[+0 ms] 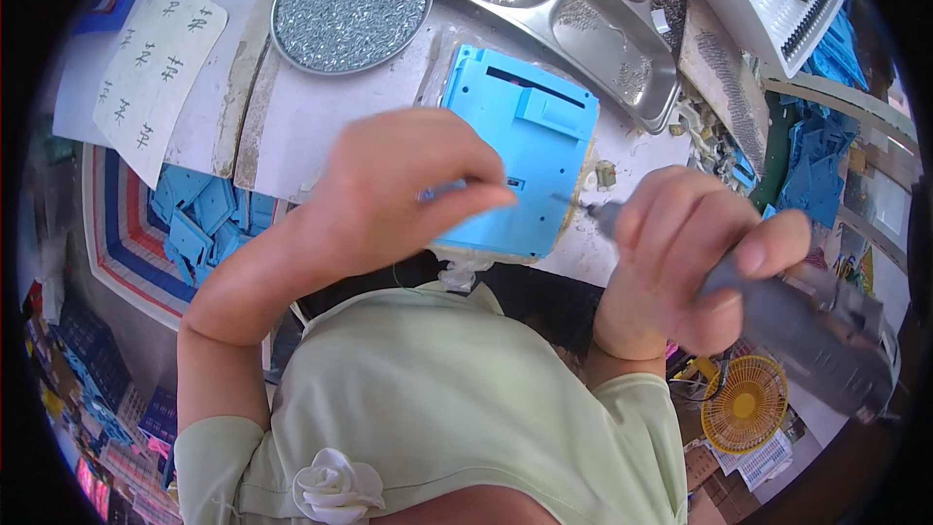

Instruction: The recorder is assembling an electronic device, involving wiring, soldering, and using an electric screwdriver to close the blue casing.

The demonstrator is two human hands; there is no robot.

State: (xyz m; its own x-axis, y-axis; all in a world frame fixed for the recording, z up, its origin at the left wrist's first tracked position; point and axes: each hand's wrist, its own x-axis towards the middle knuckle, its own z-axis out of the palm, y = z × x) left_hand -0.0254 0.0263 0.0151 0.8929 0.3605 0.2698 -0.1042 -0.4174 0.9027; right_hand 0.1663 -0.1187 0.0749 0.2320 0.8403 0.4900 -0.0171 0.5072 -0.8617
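Note:
A light-blue plastic housing (486, 126), flat and squarish with a slot and a raised block, lies on the work table in front of me. Over its left side hovers my left hand (413, 175), smeared by motion, thumb and fingers pinched together; whatever they may hold is too small to make out. My right hand (680, 253) is wrapped round a dark grey electric screwdriver (802, 331). The screwdriver's thin bit points left, its tip at the right edge of the housing.
Behind the housing stand a round metal dish (352, 8) heaped with small screws and a steel compartment tray (637, 102) holding small metal parts. A marked sheet (155, 68) lies at left, above a striped bag (126, 224) of blue parts. A white rack (753, 0) stands far right.

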